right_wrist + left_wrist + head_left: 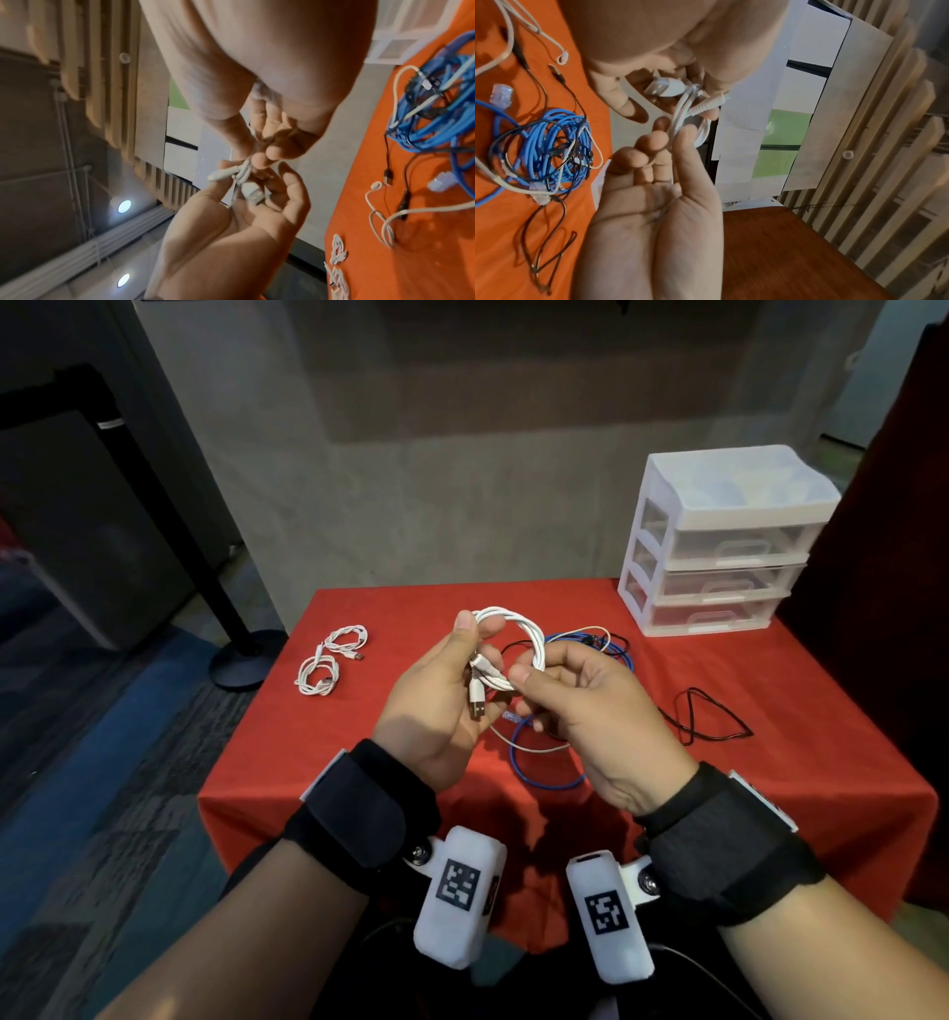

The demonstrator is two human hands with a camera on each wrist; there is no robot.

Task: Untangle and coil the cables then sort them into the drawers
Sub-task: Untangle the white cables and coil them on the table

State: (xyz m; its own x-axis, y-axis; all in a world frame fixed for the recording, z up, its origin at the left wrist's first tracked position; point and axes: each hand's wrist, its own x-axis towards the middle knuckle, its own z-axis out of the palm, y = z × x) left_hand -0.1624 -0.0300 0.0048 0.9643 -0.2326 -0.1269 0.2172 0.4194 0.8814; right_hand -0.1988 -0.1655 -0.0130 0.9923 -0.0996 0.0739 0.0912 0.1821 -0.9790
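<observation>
Hands come first: left hand pinches the white cable coil by thumb and fingers, right hand pinches the wrapped end near the plugs. This cable looks light, soft and springy, so I judge it best to grip at the wrap. Beyond, a tangle with a blue cable lies on the red table. Farther right, the drawers stand closed near the back edge, with free cloth before them.
</observation>
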